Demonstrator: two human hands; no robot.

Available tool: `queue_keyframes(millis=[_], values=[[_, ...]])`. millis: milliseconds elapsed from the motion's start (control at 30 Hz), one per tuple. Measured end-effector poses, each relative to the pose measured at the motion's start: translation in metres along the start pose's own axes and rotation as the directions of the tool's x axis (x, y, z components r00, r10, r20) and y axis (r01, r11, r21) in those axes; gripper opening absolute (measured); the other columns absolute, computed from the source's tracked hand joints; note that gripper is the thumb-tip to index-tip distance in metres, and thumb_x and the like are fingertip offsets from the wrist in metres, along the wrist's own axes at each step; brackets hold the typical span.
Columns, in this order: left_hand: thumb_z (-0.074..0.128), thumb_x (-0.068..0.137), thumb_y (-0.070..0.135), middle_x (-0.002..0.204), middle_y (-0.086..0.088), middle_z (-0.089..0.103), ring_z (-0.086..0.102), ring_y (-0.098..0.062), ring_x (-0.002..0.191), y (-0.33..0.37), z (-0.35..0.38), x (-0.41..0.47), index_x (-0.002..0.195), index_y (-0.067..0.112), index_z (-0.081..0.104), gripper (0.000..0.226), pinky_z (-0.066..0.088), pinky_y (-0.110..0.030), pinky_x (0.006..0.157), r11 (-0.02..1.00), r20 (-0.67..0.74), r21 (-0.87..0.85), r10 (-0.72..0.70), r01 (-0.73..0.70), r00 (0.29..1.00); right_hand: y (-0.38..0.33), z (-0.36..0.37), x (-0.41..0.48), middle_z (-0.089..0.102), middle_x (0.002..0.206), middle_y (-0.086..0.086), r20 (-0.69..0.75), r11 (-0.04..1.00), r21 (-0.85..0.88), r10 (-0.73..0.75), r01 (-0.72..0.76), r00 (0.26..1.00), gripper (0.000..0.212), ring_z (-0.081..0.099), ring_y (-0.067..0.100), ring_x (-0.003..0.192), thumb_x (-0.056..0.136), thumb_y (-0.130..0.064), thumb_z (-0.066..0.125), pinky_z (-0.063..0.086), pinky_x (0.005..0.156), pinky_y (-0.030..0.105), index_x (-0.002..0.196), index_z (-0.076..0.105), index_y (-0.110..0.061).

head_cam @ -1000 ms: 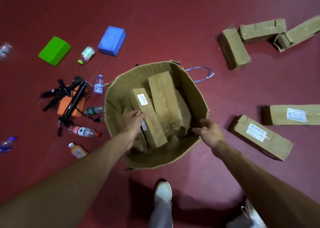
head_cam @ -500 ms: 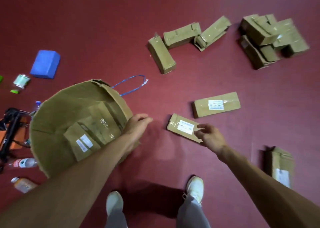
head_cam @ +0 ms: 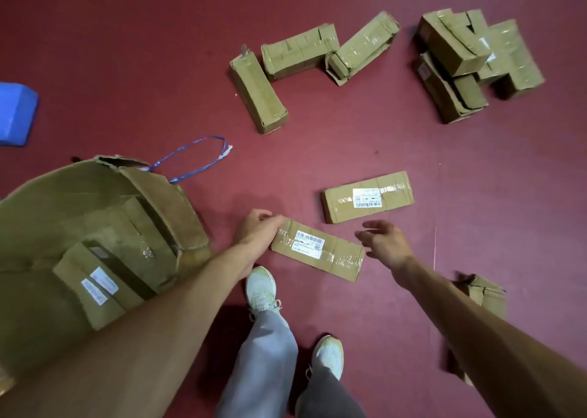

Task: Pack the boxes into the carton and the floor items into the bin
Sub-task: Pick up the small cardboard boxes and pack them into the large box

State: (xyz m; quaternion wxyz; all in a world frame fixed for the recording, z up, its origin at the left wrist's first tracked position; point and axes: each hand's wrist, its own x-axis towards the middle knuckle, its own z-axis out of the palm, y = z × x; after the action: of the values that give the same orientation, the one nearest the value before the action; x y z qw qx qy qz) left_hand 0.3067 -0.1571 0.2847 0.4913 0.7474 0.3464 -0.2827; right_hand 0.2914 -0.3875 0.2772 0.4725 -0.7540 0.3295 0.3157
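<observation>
Between a person's two outstretched hands, a flat labelled box [head_cam: 317, 248] lies on the red floor [head_cam: 127, 68], its white barcode sticker facing up. At its near-left end the left hand [head_cam: 259, 232] has its fingers curled over the box's edge and touches the cardboard, though whether it has a firm hold cannot be told. Just off the opposite end hovers the right hand [head_cam: 386, 243], fingers spread wide and holding nothing, apart from the box by a narrow gap. Beyond the right hand lies a second labelled box [head_cam: 368, 197], also flat on the floor and close beside the first. To the left of the left arm sits the open carton [head_cam: 178, 201], its torn rim bent outward, with several boxes already stacked inside [head_cam: 104, 268], two of them showing white labels. A loop of blue string [head_cam: 193, 160] trails on the floor from the carton's far rim. Farther out from the hands, three long boxes [head_cam: 305, 52] lie in a loose row, and to the right of them a heap [head_cam: 470, 62] of more boxes is piled together. One more box [head_cam: 486, 293] shows under the right forearm, partly hidden. A blue block [head_cam: 16, 114] sits at the left edge of view. Below the hands, two pale shoes [head_cam: 262, 287] and grey trouser legs stand on the floor.
</observation>
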Motion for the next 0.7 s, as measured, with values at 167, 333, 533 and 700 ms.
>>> queue_keyframes(millis=[167, 333, 533, 700], values=[[0.063, 0.084, 0.030, 0.102, 0.005, 0.057, 0.053, -0.014, 0.095, -0.014, 0.020, 0.075, 0.119, 0.019, 0.059, 0.037, 0.036, -0.020, 0.080, 0.987, 0.045, 0.160, 0.006, -0.013, 0.999, 0.004, 0.031, 0.073, 0.066, 0.119, 0.006, 0.019, 0.982, -0.191, 0.014, -0.010, 1.000, 0.043, 0.062, 0.021, 0.104, 0.087, -0.025, 0.065, 0.049, 0.092, 0.033, 0.126, 0.054, -0.011], [0.059, 0.086, 0.031, 0.117, -0.001, 0.063, 0.057, -0.021, 0.111, -0.039, 0.046, 0.137, 0.119, 0.018, 0.059, 0.035, 0.037, -0.022, 0.083, 0.981, 0.035, 0.191, -0.029, 0.022, 0.999, 0.040, 0.048, 0.139, 0.064, 0.123, 0.010, -0.043, 0.944, -0.320, 0.066, -0.076, 0.997, 0.049, 0.061, 0.026, 0.107, 0.087, -0.029, 0.065, 0.047, 0.095, 0.034, 0.130, 0.050, -0.010], [0.054, 0.083, 0.043, 0.129, -0.006, 0.058, 0.052, -0.025, 0.122, -0.107, 0.105, 0.220, 0.121, 0.019, 0.058, 0.045, 0.038, -0.031, 0.101, 0.978, -0.028, 0.189, -0.088, 0.092, 0.996, 0.131, 0.063, 0.228, 0.048, 0.132, 0.021, -0.117, 0.906, -0.360, 0.194, -0.224, 0.974, 0.058, 0.055, 0.035, 0.111, 0.086, -0.027, 0.063, 0.048, 0.095, 0.042, 0.134, 0.039, -0.004], [0.058, 0.078, 0.048, 0.147, 0.003, 0.038, 0.027, -0.019, 0.140, -0.157, 0.167, 0.263, 0.134, 0.030, 0.047, 0.060, 0.009, -0.045, 0.119, 0.553, 0.282, 0.739, 0.265, -0.385, 0.922, 0.199, 0.065, 0.284, 0.049, 0.129, 0.024, -0.141, 0.874, -0.340, 0.316, -0.346, 0.938, 0.057, 0.054, 0.040, 0.112, 0.086, -0.028, 0.062, 0.047, 0.097, 0.046, 0.130, 0.039, 0.000]])
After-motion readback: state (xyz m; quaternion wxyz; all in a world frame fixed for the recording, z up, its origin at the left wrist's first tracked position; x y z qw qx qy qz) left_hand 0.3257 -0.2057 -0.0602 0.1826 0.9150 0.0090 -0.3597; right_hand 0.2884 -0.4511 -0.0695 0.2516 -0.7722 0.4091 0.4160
